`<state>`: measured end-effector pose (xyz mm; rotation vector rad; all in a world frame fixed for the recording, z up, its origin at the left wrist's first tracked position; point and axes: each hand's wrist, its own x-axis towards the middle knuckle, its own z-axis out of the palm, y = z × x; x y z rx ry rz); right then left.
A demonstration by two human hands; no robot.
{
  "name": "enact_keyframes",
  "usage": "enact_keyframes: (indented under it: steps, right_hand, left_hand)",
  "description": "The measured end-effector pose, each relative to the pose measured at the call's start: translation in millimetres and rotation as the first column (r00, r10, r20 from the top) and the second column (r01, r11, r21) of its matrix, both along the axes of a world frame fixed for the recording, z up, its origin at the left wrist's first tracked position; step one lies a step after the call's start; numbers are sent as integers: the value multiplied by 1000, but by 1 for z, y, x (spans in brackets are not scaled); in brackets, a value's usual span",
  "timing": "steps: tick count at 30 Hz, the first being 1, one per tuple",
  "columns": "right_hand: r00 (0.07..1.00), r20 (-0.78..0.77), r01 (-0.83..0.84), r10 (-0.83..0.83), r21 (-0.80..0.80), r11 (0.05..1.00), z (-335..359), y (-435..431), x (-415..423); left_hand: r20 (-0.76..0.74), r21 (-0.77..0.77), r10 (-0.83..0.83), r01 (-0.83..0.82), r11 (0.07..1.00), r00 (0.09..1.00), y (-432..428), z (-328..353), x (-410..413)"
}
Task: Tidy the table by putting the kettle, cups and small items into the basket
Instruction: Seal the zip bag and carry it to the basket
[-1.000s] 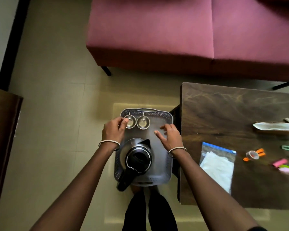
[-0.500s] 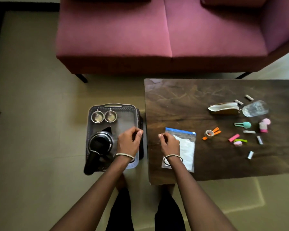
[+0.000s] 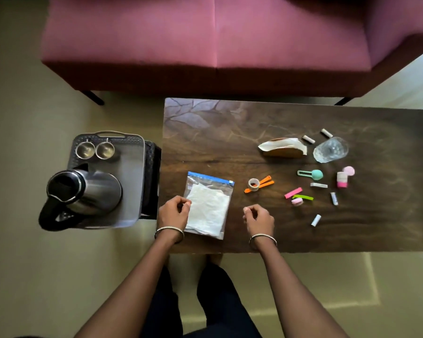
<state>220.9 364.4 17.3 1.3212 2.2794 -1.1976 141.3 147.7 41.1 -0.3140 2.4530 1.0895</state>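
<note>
Table [image 3: 230,132], basket [image 3: 130,172] at its 9 o'clock, kettle [image 3: 88,191] inside. Hands have moved from basket to bag [image 3: 209,206]: left hand [image 3: 174,212] curled at its edge, pinch unclear; right hand [image 3: 258,218] loosely curled, empty. Cups [image 3: 84,150] packed too; small items [image 3: 293,192] at 2 o'clock remain.

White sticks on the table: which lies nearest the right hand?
The lone white stick level with the right hand, closest to the near edge; the other four lie farther back.
</note>
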Motion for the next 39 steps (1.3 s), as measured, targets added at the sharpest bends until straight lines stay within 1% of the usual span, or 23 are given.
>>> enact_keyframes:
  steps: [4, 9, 12, 15, 17, 19, 21, 23, 25, 27, 29, 31, 32, 34, 37, 39]
  right_hand:
    - [999, 27, 23, -22, -34, 999, -14, 19, -5]
    - [992, 92, 95, -85, -112, 989, -50, 23, -25]
    - [987, 79, 146, -137, -130, 981, -74, 16, -42]
    - [979, 68, 201, -193, -138, 970, -93, 5, -58]
    - [964, 57, 263, -258, -132, 956, -108, -1, -68]
    - [943, 50, 333, -329, -138, 933, -118, -7, -77]
    - [921, 63, 391, -386, -172, 904, -123, -14, -84]
    - [912, 72, 410, -404, -220, 885, -123, -18, -86]
    - [927, 56, 372, -371, -261, 891, -117, -21, -86]
    - [953, -4, 290, -304, -282, 914, -101, -21, -82]
    - [976, -87, 170, -202, -283, 944, -77, -19, -77]
    - [982, -162, 44, -93, -282, 958, -50, -16, -71]
    - [979, -196, -11, -47, -283, 959, -34, -14, -69]
    - [961, -274, -104, 26, -275, 956, 3, -11, -63]
    - [921, -375, -208, 106, -242, 948, 59, -8, -57]
    - [888, -429, -267, 166, -185, 946, 96, -5, -53]
  left_hand:
    - [15, -37, 2, -2, 999, 1000, 32, -10, 8]
    - [43, -90, -129, 132, 987, 991, 58, -47, 2]
    - [44, -110, -196, 200, 974, 980, 68, -74, -2]
    - [80, -140, -218, 228, 964, 973, 73, -96, -4]
    - [80, -186, -236, 247, 951, 968, 74, -111, -4]
    - [50, -235, -257, 262, 936, 965, 72, -120, -5]
    - [34, -243, -274, 274, 930, 961, 70, -124, -6]
    - [38, -219, -286, 287, 932, 958, 67, -124, -9]
    - [35, -156, -276, 278, 948, 960, 65, -119, -14]
    - [2, -62, -214, 213, 975, 977, 63, -107, -19]
    - [-89, 1, -149, 150, 989, 985, 62, -87, -24]
    - [-210, 42, -124, 136, 990, 970, 58, -60, -30]
    - [-260, 56, -138, 158, 986, 956, 56, -43, -32]
    - [-329, 56, -218, 249, 967, 919, 53, -6, -37]
    - [-380, 3, -354, 384, 923, 854, 53, 51, -41]
    - [-418, -33, -416, 444, 895, 807, 55, 86, -41]
